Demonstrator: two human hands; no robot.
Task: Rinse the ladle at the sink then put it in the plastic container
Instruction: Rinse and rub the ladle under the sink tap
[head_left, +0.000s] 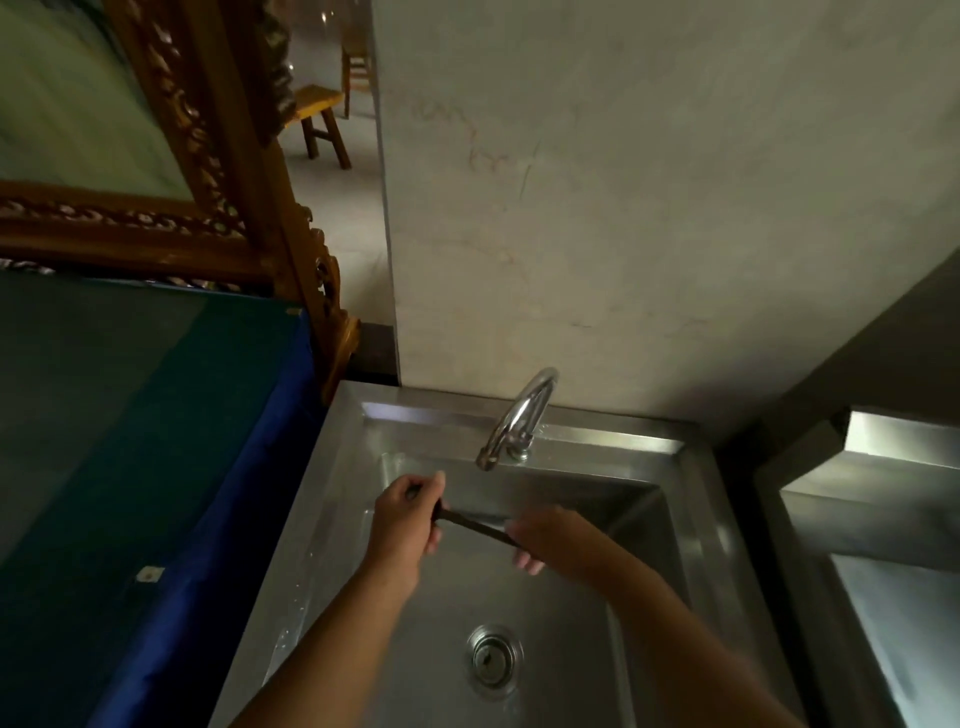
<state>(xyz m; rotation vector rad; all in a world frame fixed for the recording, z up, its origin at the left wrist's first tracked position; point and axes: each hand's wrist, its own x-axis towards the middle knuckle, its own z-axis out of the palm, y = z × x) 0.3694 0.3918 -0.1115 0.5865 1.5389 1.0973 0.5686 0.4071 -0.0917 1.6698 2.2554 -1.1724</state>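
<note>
Over the steel sink (332, 499) I hold a dark, thin ladle handle (475, 526) between both hands. My left hand (405, 525) grips its upper end, fingers closed round it. My right hand (540, 538) is wrapped over the lower end, and the ladle's bowl is hidden under it. Both hands sit just below the spout of the chrome tap (514, 421). No water stream shows. The plastic container is not in view.
The sink's drain (491, 657) lies below my hands. A second steel basin (883, 525) stands to the right. On the left is a surface covered in blue-green cloth (156, 441), with a carved wooden frame (218, 197) behind it. A plain wall backs the sink.
</note>
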